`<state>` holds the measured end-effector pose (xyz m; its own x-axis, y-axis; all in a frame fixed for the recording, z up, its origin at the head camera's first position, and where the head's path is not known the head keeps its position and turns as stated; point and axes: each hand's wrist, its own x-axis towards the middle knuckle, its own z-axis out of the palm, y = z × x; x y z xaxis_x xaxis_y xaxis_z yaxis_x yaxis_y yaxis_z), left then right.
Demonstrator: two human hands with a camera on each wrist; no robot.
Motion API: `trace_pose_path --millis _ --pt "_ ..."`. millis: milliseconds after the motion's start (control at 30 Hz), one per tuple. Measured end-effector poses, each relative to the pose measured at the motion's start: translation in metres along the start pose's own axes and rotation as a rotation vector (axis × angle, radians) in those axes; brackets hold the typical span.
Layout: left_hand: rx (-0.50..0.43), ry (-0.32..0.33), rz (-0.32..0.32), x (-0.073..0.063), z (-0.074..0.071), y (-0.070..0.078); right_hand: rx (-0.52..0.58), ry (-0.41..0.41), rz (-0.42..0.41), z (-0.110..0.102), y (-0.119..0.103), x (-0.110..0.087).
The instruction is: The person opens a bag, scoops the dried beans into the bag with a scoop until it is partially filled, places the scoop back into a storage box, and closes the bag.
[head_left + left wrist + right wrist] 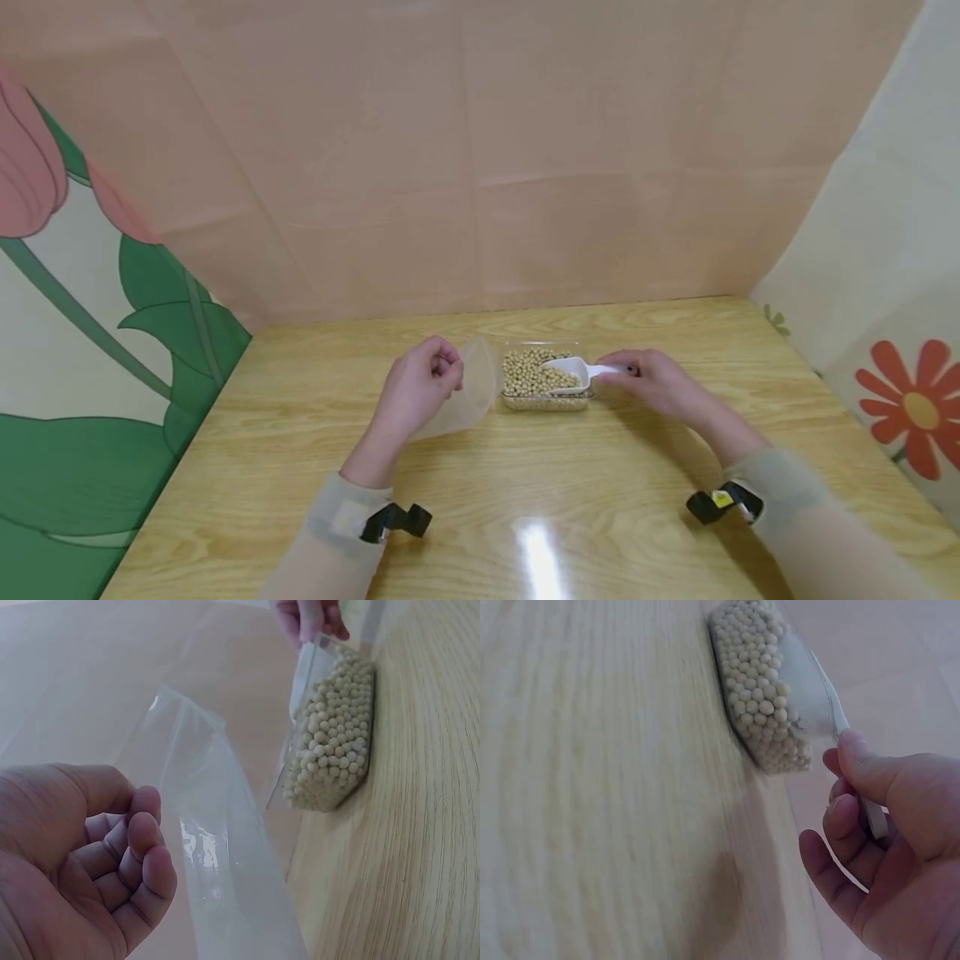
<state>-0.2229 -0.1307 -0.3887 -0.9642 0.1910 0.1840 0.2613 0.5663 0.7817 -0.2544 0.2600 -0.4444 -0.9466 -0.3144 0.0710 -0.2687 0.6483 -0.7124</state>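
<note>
In the head view a clear plastic box (546, 405) full of pale round beans (525, 372) sits near the table's middle. My right hand (656, 382) grips the handle of a white scoop (573, 367), whose bowl lies among the beans with some in it. Left of the box, my left hand (422, 383) pinches the edge of a translucent plastic bag (478, 392). That bag (217, 847) hangs beside the curled fingers in the left wrist view, its mouth toward the box. From the right wrist, thumb and fingers show around the scoop's handle (874, 817).
The wooden table (600, 517) meets a pinkish cloth backdrop (480, 167) behind the box. Printed panels with a tulip (30, 158) and a red flower (921, 408) flank it. Both wrists wear small black cameras (396, 521).
</note>
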Motion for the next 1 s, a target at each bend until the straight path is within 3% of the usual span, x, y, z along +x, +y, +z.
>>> trace_pose_path --millis 600,1000 --pt "-0.005 0.033 0.046 0.0 0.01 -0.001 0.084 0.052 0.07 -0.011 -0.023 -0.008" --pt "-0.023 0.033 0.033 0.0 0.012 -0.002 0.117 0.067 0.094 -0.009 -0.024 -0.009"
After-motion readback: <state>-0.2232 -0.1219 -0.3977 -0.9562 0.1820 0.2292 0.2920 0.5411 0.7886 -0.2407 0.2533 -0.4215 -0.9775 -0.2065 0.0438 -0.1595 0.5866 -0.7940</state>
